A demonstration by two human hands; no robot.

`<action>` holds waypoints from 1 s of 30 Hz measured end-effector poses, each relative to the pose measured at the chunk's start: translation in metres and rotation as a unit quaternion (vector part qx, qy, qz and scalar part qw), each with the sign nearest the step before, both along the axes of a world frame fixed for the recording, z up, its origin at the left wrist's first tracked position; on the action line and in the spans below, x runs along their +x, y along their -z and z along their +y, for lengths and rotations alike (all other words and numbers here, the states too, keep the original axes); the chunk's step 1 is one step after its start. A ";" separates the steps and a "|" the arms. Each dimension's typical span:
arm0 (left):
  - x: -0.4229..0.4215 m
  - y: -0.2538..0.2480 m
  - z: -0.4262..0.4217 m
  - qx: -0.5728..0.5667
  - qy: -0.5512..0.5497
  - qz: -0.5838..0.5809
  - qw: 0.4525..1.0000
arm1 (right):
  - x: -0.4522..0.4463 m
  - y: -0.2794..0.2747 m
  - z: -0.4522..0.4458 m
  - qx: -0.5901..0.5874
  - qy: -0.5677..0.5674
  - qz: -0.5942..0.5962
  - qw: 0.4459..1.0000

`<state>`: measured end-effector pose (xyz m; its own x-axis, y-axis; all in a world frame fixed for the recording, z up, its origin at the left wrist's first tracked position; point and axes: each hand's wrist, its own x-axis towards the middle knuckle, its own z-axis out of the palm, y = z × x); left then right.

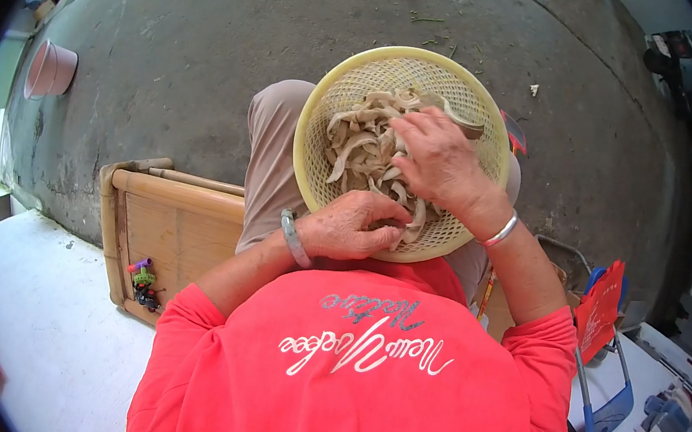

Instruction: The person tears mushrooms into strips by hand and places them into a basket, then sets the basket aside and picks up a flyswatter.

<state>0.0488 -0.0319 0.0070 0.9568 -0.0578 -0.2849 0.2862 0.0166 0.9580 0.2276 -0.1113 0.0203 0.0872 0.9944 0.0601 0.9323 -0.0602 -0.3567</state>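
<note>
A round yellow plastic basket (312,162) with mesh walls rests on my lap. Inside lie many pale, curled strips (359,152) that look like torn mushrooms, heaped mostly at the middle and left. My left hand (353,225), with a jade-like bangle at the wrist, is at the near rim, its thumb and fingers bent round the end of a strip. Over the right part of the heap is my right hand (440,158), a silver bangle on its wrist. Its fingers are curled down among the strips, and what they hold is too hidden to name.
A bamboo bench (181,216) with small colourful toys (145,283) stands at the left. Farther left is a pink bucket (52,71). Scraps (534,90) lie on the concrete floor beyond the basket. A red bag (599,308) and a blue-framed chair (614,413) are at the right.
</note>
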 end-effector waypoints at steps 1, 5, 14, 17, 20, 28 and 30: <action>0.000 0.000 0.000 0.021 0.009 -0.034 0.999 | -0.006 -0.002 0.006 -0.018 -0.036 -0.001 0.999; -0.001 0.004 -0.002 0.069 0.022 -0.088 0.994 | -0.021 0.017 0.021 -0.087 -0.036 -0.032 0.995; -0.005 0.007 -0.002 0.104 0.015 -0.134 0.985 | -0.010 -0.012 -0.005 -0.175 -0.031 -0.070 0.982; -0.004 0.005 -0.001 0.100 0.030 -0.125 0.987 | 0.007 -0.018 -0.018 -0.117 0.029 -0.003 0.993; -0.005 0.008 0.000 0.083 0.044 -0.129 0.987 | 0.021 -0.018 -0.020 -0.102 0.102 0.020 0.989; -0.006 0.003 0.000 0.052 0.027 -0.093 0.994 | 0.036 -0.037 -0.020 -0.019 0.166 0.132 0.977; -0.006 0.003 0.000 0.027 0.030 -0.048 0.998 | 0.033 -0.040 -0.021 -0.028 0.175 0.224 0.958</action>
<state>0.0429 -0.0317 0.0044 0.9751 -0.1022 -0.1970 0.1928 -0.0497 0.9800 0.2603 -0.1322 0.0602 0.4210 0.8999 -0.1139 0.6055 -0.3723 -0.7034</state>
